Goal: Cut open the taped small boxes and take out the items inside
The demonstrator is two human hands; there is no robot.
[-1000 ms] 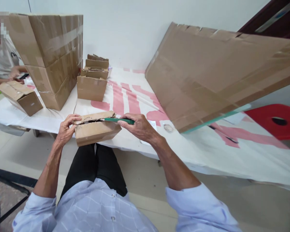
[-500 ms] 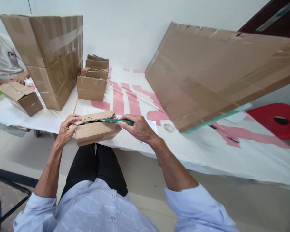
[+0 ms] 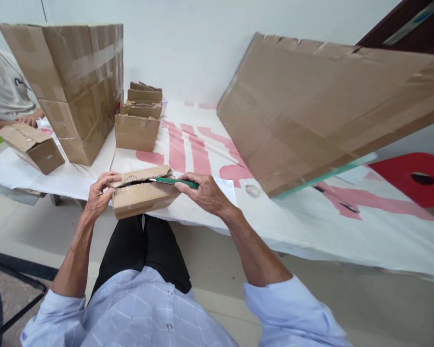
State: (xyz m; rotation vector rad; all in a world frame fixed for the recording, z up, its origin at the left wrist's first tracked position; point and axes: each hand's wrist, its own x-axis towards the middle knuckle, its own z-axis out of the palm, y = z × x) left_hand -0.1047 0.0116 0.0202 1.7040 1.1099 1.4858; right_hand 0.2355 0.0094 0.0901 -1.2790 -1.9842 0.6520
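A small brown cardboard box (image 3: 144, 198) sits at the table's front edge, above my lap. Along its top runs a ragged, dark slit between the flaps. My left hand (image 3: 100, 193) grips the box's left end, thumb on the near side and fingers over the top. In my right hand (image 3: 202, 189) is a green-handled utility knife (image 3: 166, 180), closed in the fingers. Its tip points left and lies at the slit, over the right half of the box top. How deep the blade goes is hidden.
Stacked taped cartons (image 3: 83, 91) stand at the left, with a small box (image 3: 32, 147) before them. Several open boxes (image 3: 137, 132) line up behind. A big cardboard sheet (image 3: 321, 111) leans at the right, near scissors (image 3: 349, 207) and a red stool (image 3: 408, 178). Another person (image 3: 7, 91) sits far left.
My right hand and the knife have shifted very slightly left along the slit. My left hand and the box stay practically where they were.
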